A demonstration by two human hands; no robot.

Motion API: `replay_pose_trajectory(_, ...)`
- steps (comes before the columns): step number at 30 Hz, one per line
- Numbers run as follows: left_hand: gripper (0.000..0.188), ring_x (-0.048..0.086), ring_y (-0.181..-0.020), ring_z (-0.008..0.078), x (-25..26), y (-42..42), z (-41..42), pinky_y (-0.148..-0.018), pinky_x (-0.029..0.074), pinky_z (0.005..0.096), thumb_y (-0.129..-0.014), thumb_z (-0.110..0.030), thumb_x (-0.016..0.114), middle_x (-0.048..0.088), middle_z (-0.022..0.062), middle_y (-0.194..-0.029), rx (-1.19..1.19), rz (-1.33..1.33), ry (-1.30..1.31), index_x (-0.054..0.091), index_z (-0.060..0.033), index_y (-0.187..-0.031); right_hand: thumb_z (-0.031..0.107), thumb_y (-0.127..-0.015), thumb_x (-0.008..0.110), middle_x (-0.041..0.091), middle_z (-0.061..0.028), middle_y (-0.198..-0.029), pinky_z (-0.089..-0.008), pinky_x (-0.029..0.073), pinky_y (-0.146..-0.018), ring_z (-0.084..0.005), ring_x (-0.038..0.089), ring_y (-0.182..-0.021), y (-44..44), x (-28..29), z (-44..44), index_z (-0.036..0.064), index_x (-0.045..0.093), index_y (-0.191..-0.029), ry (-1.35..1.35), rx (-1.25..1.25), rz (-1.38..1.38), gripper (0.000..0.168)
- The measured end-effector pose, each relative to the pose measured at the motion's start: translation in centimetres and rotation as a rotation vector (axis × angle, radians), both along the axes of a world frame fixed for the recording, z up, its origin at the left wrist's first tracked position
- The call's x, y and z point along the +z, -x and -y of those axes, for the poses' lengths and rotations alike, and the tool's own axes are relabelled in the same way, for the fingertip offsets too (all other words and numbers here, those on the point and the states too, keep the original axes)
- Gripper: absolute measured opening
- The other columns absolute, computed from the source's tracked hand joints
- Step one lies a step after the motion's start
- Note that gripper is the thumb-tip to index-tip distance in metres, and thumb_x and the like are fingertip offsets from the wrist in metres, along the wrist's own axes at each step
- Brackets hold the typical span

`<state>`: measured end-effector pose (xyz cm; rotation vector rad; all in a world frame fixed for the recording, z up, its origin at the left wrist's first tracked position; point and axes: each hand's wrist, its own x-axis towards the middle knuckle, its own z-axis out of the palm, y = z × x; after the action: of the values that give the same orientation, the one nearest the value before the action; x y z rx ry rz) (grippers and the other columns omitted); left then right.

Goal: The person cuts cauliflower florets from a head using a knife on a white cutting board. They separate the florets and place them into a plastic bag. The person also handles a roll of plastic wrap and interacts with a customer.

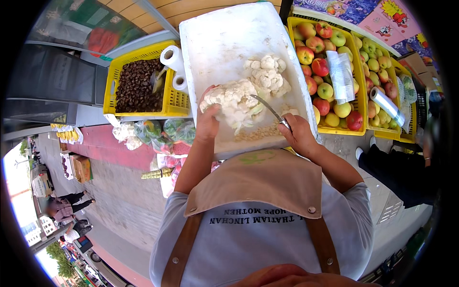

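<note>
My left hand (208,120) grips a large cauliflower head (229,97) by its left side, over a white foam box (229,43). In my right hand (298,134) is the handle of a small knife with a curved blade (268,106); its tip touches or lies just beside the cauliflower's right side. Pale stems and a little green show on the side of the head towards me. Behind it, more cauliflower pieces (269,73) lie in the box. Small crumbs (263,133) are scattered along the near right part of the box floor.
Left of the box stands a yellow crate (134,50) of chestnuts with a scoop, beside plastic bag rolls (171,57). Yellow crates (331,130) of apples stand at right, with bag rolls on them. Bagged vegetables (179,130) lie at lower left. A person in dark trousers (394,172) is at right.
</note>
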<state>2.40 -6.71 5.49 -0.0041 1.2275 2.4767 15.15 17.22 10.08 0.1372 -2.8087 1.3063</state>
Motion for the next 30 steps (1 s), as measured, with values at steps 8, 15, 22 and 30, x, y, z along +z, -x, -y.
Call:
replay_pose_trajectory(8,0.06,0.048,-0.11,0.0237,-0.1,0.1,-0.2,-0.097,0.037,0.036,-0.07,-0.012,0.062,0.05,0.0112,-0.118,0.006,-0.007,0.02,0.04,-0.0001,-0.124,0.023,-0.086,0.051,0.053,-0.017,-0.069,-0.0438,0.038,-0.06,-0.0361,0.051,-0.068,-0.7,-0.5,1.4,0.003,0.047,-0.085,0.02,0.002,0.103,0.021)
replay_pose_trajectory(15,0.046,0.048,-0.111,0.0264,-1.5,0.2,0.1,-0.096,0.037,0.0398,-0.081,-0.014,0.053,0.05,0.0114,-0.121,-0.014,0.474,-0.406,0.041,-0.0023,-0.124,0.029,-0.081,0.059,0.052,-0.0083,-0.066,-0.0333,0.041,-0.059,-0.0209,0.051,-0.061,0.6,-0.2,2.3,0.002,0.049,-0.085,0.456,-0.209,0.176,0.028)
replay_pose_trajectory(22,0.052,0.047,-0.113,0.0249,0.2,-1.2,-0.4,-0.097,0.036,0.039,-0.082,-0.018,0.054,0.048,0.0122,-0.123,-0.072,0.29,-0.086,0.037,-0.0014,-0.128,0.036,-0.066,0.074,0.051,-0.0075,-0.066,-0.0321,0.042,-0.055,-0.0189,0.05,-0.058,5.5,-3.5,3.5,-0.001,0.052,-0.095,0.393,-0.471,0.186,0.052)
replay_pose_trajectory(30,0.056,0.052,-0.101,0.0161,1.0,0.4,0.1,-0.085,0.043,0.0291,-0.074,-0.012,0.068,0.054,0.0108,-0.111,-0.026,-0.06,0.549,0.042,0.0006,-0.123,0.035,-0.062,0.075,0.055,-0.0156,-0.078,-0.0402,0.043,-0.065,-0.031,0.054,-0.075,6.4,-3.7,3.2,0.0,0.05,-0.098,0.074,-0.278,-0.053,0.056)
